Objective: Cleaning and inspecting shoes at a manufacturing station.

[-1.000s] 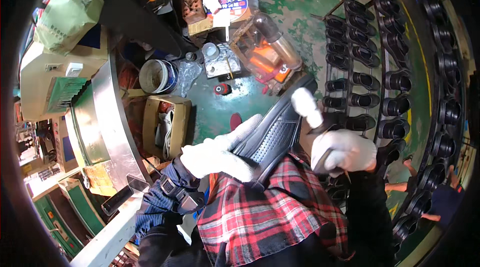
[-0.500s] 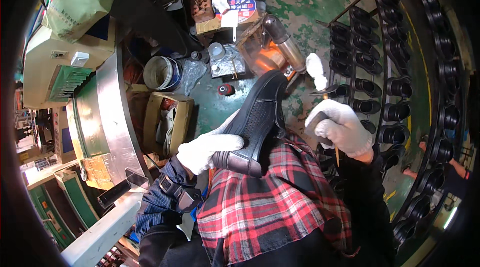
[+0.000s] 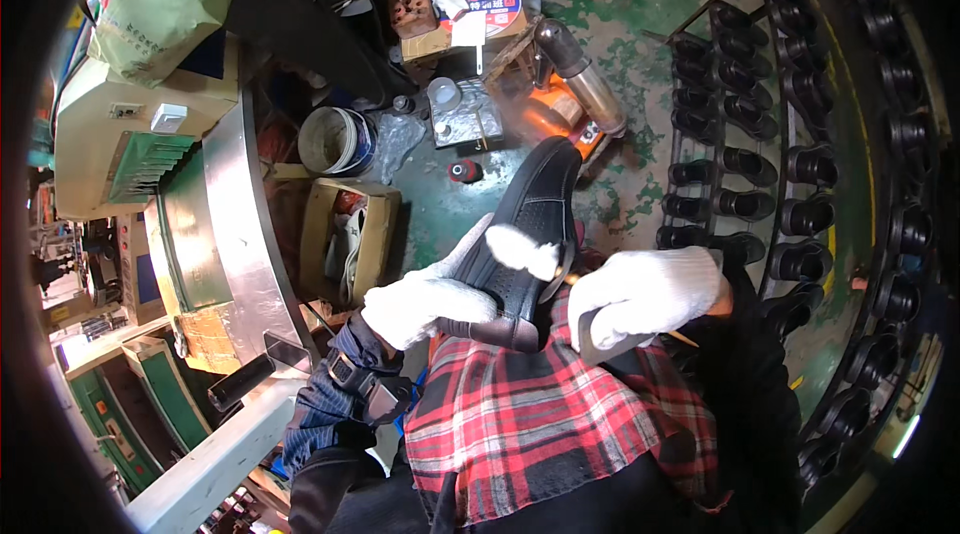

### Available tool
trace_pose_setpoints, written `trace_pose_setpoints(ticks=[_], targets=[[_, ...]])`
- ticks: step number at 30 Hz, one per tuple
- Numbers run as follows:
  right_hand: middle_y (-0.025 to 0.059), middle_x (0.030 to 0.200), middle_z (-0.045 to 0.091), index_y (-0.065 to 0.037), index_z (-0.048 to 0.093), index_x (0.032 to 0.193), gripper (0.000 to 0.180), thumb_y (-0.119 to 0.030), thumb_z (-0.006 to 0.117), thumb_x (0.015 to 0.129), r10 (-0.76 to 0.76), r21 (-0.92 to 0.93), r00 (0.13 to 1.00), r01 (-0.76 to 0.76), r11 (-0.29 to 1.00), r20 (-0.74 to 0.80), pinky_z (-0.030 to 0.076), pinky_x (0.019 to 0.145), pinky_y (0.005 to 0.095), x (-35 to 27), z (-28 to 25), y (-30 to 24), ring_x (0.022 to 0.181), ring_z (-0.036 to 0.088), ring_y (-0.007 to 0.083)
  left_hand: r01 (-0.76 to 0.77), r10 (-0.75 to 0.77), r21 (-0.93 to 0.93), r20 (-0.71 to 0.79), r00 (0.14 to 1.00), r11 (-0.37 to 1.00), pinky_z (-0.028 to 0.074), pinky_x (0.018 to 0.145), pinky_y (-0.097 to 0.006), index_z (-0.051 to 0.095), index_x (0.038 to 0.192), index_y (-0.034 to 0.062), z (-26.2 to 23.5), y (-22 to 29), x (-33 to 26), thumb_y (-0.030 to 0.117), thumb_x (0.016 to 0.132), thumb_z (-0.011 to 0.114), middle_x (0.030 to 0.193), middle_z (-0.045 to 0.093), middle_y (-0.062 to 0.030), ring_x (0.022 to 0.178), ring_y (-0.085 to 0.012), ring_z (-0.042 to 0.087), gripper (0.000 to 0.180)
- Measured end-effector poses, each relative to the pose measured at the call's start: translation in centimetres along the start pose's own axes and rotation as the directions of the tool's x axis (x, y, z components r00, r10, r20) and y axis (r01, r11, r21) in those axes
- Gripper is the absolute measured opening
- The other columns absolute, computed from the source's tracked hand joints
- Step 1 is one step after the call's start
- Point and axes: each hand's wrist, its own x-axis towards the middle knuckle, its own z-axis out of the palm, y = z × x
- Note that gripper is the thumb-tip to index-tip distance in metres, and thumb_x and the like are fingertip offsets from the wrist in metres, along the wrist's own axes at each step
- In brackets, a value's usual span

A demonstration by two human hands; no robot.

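Your left hand and right hand sit at the centre of the frame, above the cloth across your lap, with the shoe between them, its toe pointing toward the upper middle. The rack of shoes fills the right side. The machine stands at the left, the bucket and open box just right of it. The worktop lies at the top centre.

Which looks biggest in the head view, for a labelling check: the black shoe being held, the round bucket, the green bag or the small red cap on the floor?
1. green bag
2. black shoe, though nearer the camera, so unsure against the bag
3. round bucket
4. red cap
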Motion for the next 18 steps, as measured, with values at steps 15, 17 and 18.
trace_pose_setpoints(ticks=[15, 17, 18], targets=[[0.0046, 0.078, 0.063, -0.004, 0.061, 0.108, 0.024, -0.023, 0.054, 0.094, 0.064, 0.208, 0.987, -0.033, 0.978, -0.145, 0.049, 0.054, 0.0288, 0.7, -0.4, 2.3, 0.058, 0.058, 0.0146, -0.014, 0.023, -0.234, 0.034, 0.999, 0.972, 0.045, 0.102, -0.054, 0.020, 0.157, 0.0130, 1.6, 0.2, 0.2, -0.003, 0.073, 0.072, 0.147, 0.045, -0.0137, 0.125, -0.0317, 0.053, 0.100], [0.0045, 0.079, 0.063, -0.004, 0.061, 0.107, 0.025, -0.024, 0.054, 0.094, -0.025, 0.038, 0.991, 0.020, 0.999, 0.135, 0.049, 0.053, 0.0295, 1.9, 0.1, 0.3, 0.058, 0.058, 0.0147, 0.000, 0.006, -0.065, 0.105, 0.994, 0.998, 0.025, 0.115, -0.034, 0.001, 0.158, 0.0053, 0.7, 0.2, 0.2, 0.004, 0.077, 0.068, 0.148, 0.039, -0.0151, 0.138, -0.0224, 0.038, 0.105], [0.0047, 0.082, 0.064, -0.004, 0.061, 0.108, 0.026, -0.025, 0.054, 0.095, 0.063, 0.099, 0.986, -0.079, 0.992, 0.156, 0.049, 0.052, 0.0295, 1.4, 0.0, -0.2, 0.058, 0.059, 0.0146, -0.001, 0.015, -0.122, 0.113, 0.994, 0.993, 0.022, 0.116, -0.034, 0.003, 0.159, 0.0075, 1.3, 0.3, 0.1, 0.003, 0.077, 0.068, 0.151, 0.036, -0.0142, 0.141, -0.0234, 0.035, 0.104]])
